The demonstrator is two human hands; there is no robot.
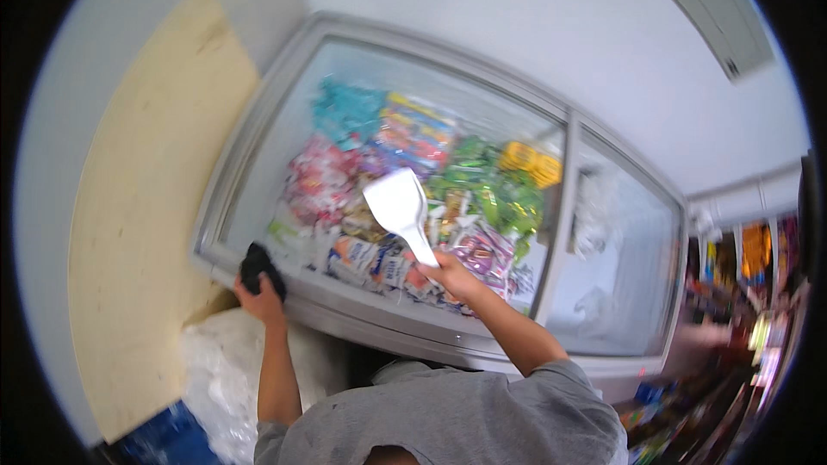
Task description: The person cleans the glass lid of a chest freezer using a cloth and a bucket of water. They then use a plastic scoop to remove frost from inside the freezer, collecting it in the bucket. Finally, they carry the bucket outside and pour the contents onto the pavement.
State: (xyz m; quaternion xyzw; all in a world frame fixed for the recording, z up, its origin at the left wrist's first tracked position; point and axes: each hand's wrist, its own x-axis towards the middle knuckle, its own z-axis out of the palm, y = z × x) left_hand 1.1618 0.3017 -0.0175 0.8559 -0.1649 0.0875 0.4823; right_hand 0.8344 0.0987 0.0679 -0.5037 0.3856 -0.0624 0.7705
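Observation:
In my right hand (452, 276) is the handle of a white plastic scoop or scraper (397, 201), its broad flat end pointing up and to the left over a chest freezer (381, 329). A black cloth (261, 269) is gripped by my left hand (261, 300) at the freezer's front left corner. Below the scoop lie many colourful packets: turquoise packs (349, 110), pink packs (320, 181), green packs (475, 161), yellow packs (531, 161) and purple packs (484, 252). Whether glass covers them, I cannot tell.
A frame bar (559, 219) divides the freezer top; clear plastic bags (593, 213) lie in the right section. Against the left wall leans a cream board (148, 219). A large translucent bag (226, 368) stands at the front left. Shelves of goods (753, 258) are blurred at the right.

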